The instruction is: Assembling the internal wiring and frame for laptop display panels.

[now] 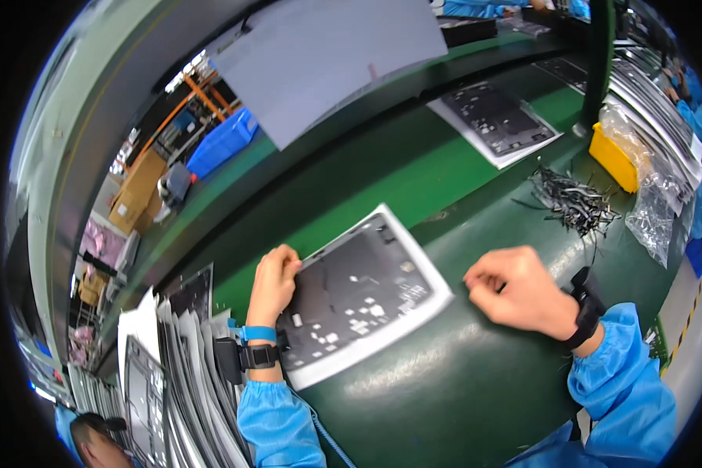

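Note:
A dark rectangular panel [331,285] with small white pieces scattered over its face lies on a white foam-like sheet [417,318] in front of me. My left hand [273,282] is closed at the panel's left edge, its fingers curled against the rim. To the right of the sheet, my right hand [521,295] is held apart from it above the bench. Its thumb and fingers are drawn together in a pinch; whatever may be between them is too small to make out. A blue strap and a black band circle my left wrist, and a black band my right.
Loose black strips [573,201] lie heaped at the right, by a yellow bin [612,158] and clear plastic bags [655,222]. Another panel [495,117] rests on the green belt [359,183]. Stacked sheets [199,374] stand at my left. A grey board [327,66] hangs over the belt.

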A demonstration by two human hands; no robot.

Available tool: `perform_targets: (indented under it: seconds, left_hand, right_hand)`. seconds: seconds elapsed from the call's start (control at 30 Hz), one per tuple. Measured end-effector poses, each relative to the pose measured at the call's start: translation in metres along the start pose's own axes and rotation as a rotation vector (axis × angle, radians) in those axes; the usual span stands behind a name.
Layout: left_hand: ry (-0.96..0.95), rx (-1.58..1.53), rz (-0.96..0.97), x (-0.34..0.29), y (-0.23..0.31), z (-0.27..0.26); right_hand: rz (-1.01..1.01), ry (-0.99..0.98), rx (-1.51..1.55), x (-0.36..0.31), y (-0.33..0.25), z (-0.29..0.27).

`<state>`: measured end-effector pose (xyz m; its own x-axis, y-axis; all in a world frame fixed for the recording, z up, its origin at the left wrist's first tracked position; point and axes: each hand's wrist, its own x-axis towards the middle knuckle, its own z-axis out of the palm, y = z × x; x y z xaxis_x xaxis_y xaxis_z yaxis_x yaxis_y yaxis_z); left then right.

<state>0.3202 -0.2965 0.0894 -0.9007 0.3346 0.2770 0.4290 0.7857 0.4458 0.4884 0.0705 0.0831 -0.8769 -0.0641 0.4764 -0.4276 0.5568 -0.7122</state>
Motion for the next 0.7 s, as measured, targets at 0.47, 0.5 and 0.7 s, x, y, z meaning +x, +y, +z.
perform_targets:
  seconds: [0.47,0.5,0.7]
  left_hand:
    - [0.167,0.028,0.045,0.139,-0.131,0.010]
    - [0.152,0.042,0.015,0.143,-0.119,0.009]
    - [0.481,0.340,0.274,0.145,0.032,0.034]
  right_hand:
    - [-0.035,-0.038,-0.074,-0.011,-0.004,0.043]
    - [-0.043,-0.061,-0.059,-0.013,-0.003,0.042]
    - [-0.107,-0.056,0.005,-0.005,-0.003,0.049]
